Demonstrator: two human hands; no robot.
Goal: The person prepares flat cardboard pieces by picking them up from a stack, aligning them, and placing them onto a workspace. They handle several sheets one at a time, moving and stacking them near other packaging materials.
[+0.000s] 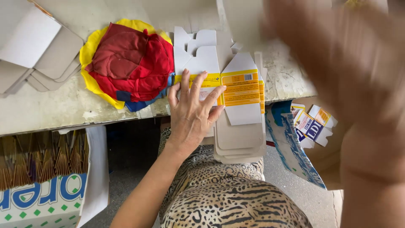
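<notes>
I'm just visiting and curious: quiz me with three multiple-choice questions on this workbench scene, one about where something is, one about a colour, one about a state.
1. Where does the left hand rest?
A. on the stack of flat carton blanks
B. on the cloth bundle
C. in the box of cones

2. What colour is the band printed across the top blank?
A. green
B. yellow-orange
C. purple

3. How does the right hand appear?
A. sharp and flat on the table
B. blurred, raised close to the camera
C. resting on the lap

Answers:
1 A, its fingers spread over the top blank.
2 B, the band is yellow-orange between white flaps.
3 B, it is a smeared shape at upper right; its grip cannot be told.
</notes>
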